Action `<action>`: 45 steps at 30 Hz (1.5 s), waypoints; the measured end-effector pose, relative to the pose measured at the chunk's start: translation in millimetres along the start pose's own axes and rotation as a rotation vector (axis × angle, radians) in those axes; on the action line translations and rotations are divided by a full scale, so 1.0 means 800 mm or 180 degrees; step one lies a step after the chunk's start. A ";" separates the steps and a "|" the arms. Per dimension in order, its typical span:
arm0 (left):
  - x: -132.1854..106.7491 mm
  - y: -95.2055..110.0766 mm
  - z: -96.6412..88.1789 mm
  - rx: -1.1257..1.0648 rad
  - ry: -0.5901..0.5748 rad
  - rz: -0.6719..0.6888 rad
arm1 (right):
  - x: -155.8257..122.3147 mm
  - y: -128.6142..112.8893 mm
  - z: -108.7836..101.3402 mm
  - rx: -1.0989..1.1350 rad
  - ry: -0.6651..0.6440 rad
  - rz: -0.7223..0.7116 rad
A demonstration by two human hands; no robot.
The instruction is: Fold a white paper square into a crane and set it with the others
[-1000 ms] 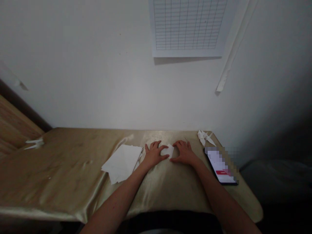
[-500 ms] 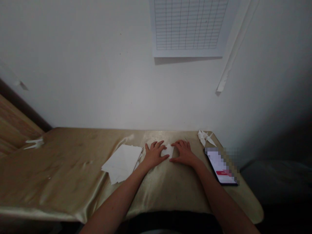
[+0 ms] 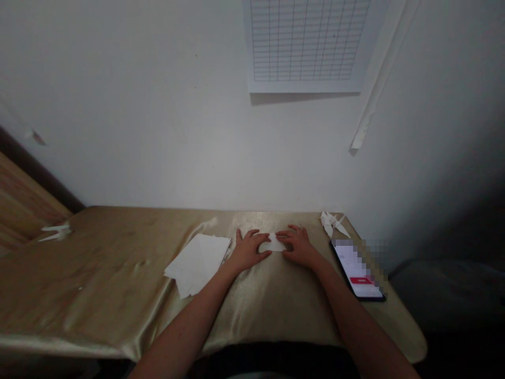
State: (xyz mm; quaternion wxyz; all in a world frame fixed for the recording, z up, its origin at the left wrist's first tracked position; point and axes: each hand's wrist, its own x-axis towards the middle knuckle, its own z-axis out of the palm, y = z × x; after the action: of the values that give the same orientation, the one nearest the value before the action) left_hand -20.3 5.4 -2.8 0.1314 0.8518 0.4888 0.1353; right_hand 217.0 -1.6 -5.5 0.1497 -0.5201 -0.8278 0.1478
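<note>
A small folded white paper (image 3: 273, 243) lies on the table with the shiny gold cloth (image 3: 118, 295), near its far edge. My left hand (image 3: 247, 249) rests on the paper's left side, fingers curled onto it. My right hand (image 3: 296, 244) presses the paper's right side with its fingertips. Both hands pinch the paper between them, and most of it is hidden under the fingers.
A stack of white paper sheets (image 3: 198, 262) lies left of my hands. A phone (image 3: 358, 270) with a lit screen lies to the right. Folded white paper figures (image 3: 331, 222) sit at the far right corner, another paper figure (image 3: 56, 232) at the far left. A grid chart (image 3: 305, 45) hangs on the wall.
Both hands have drawn closer together over the small paper. The right fingertips moved left onto it, and less of the paper shows now.
</note>
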 end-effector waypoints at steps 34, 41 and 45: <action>0.005 0.007 0.000 -0.0146 0.0440 0.0096 | 0.012 0.009 0.017 0.0658 0.0593 0.0040; 0.005 0.008 0.002 -0.0129 0.0446 0.0174 | 0.016 0.016 0.018 0.0842 0.0618 0.0111; 0.006 0.007 0.007 -0.0051 0.0542 0.0207 | 0.019 0.020 0.016 0.0814 0.0612 0.0120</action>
State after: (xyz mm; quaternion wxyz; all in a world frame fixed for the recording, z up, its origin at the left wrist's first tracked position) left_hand -11.9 6.1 -5.5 0.0917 0.8516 0.4691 0.2153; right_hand 218.2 17.5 -22.4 0.2904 -0.5239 -0.7743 0.2043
